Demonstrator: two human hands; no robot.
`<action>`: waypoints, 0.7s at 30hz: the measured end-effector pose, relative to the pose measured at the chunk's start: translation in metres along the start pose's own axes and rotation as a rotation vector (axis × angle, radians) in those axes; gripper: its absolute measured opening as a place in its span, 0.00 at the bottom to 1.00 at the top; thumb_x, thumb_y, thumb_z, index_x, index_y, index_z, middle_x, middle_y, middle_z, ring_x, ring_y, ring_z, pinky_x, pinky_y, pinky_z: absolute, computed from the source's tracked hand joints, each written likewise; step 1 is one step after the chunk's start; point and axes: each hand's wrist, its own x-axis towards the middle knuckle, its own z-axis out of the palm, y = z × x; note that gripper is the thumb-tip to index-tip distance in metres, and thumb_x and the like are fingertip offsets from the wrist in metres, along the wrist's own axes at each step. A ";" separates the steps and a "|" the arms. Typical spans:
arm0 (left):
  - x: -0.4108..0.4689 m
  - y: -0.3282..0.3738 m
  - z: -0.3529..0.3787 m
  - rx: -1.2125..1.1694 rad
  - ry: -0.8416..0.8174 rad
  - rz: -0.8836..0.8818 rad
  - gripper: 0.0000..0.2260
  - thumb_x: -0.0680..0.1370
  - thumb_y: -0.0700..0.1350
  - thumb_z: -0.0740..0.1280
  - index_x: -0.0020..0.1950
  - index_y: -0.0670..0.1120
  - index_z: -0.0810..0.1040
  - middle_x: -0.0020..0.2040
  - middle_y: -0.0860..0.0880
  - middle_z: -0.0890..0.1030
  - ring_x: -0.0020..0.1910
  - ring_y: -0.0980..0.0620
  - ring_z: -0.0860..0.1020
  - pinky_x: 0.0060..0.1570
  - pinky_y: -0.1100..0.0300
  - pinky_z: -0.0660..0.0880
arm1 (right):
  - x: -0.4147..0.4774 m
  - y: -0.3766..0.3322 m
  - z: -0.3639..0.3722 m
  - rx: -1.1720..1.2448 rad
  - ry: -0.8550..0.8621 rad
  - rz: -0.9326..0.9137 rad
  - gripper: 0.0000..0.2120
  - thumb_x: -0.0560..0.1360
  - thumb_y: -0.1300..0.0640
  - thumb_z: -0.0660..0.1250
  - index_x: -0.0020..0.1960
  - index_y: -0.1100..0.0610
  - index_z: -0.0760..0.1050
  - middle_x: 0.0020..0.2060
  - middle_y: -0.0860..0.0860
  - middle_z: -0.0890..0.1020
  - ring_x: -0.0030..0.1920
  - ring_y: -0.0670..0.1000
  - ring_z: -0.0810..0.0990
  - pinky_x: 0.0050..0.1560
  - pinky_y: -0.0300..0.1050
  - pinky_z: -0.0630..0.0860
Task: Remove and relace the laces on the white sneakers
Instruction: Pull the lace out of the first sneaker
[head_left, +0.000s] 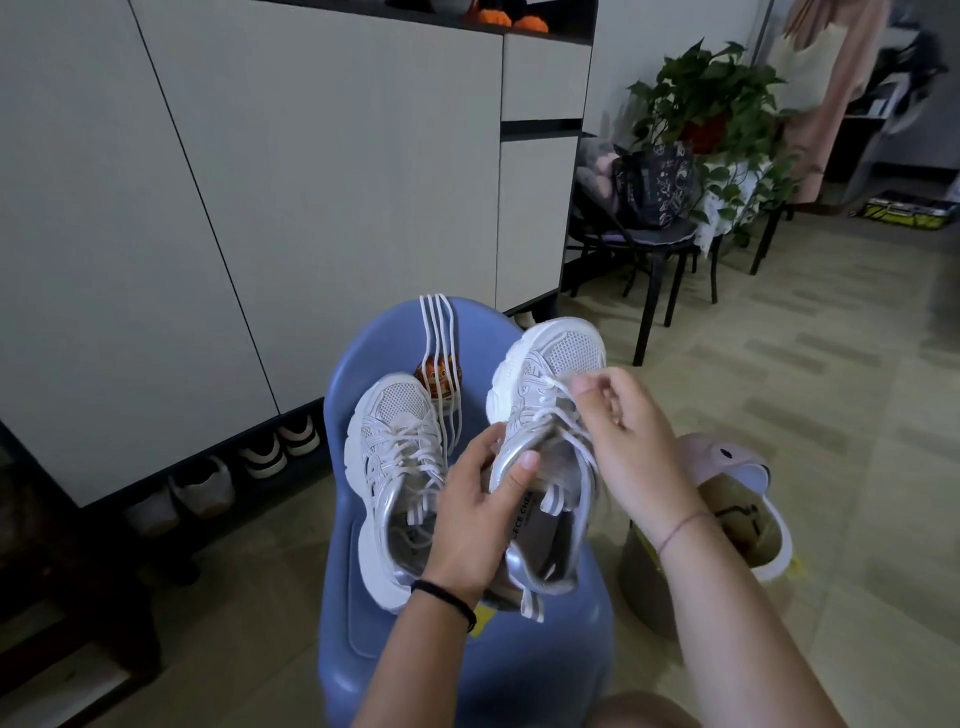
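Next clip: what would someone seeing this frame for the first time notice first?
At centre, the left hand grips a white sneaker by its collar over a blue chair, while the right hand pinches its lace near the toe. A second sneaker lies laced on the seat to the left, and loose white laces hang down the chair's back.

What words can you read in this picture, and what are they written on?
"LECE CHE": printed inside the held sneaker, partly covered by the left hand.
Smaller line just below it: too small to read.
Dark bag: pale print, too blurred to read.
Yellow-and-black box: markings too blurred to read.
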 end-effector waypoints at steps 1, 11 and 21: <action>-0.001 0.000 0.000 0.015 -0.008 0.004 0.28 0.67 0.68 0.66 0.62 0.57 0.76 0.58 0.63 0.80 0.60 0.65 0.76 0.63 0.59 0.71 | 0.000 -0.002 0.001 -0.054 -0.011 -0.016 0.17 0.78 0.43 0.59 0.42 0.56 0.72 0.37 0.48 0.75 0.38 0.47 0.74 0.39 0.40 0.71; -0.003 0.006 -0.002 -0.031 -0.027 0.015 0.28 0.68 0.66 0.66 0.65 0.54 0.76 0.59 0.61 0.81 0.60 0.64 0.77 0.59 0.63 0.72 | 0.003 -0.004 0.015 0.390 -0.103 0.043 0.16 0.81 0.54 0.60 0.38 0.60 0.74 0.32 0.53 0.73 0.36 0.48 0.72 0.41 0.46 0.72; -0.002 0.010 -0.010 -0.253 0.044 -0.032 0.35 0.67 0.74 0.65 0.67 0.54 0.75 0.65 0.57 0.78 0.68 0.57 0.72 0.71 0.48 0.65 | 0.005 0.016 -0.007 0.587 0.033 0.219 0.17 0.78 0.54 0.63 0.31 0.54 0.70 0.27 0.49 0.67 0.30 0.47 0.65 0.40 0.41 0.63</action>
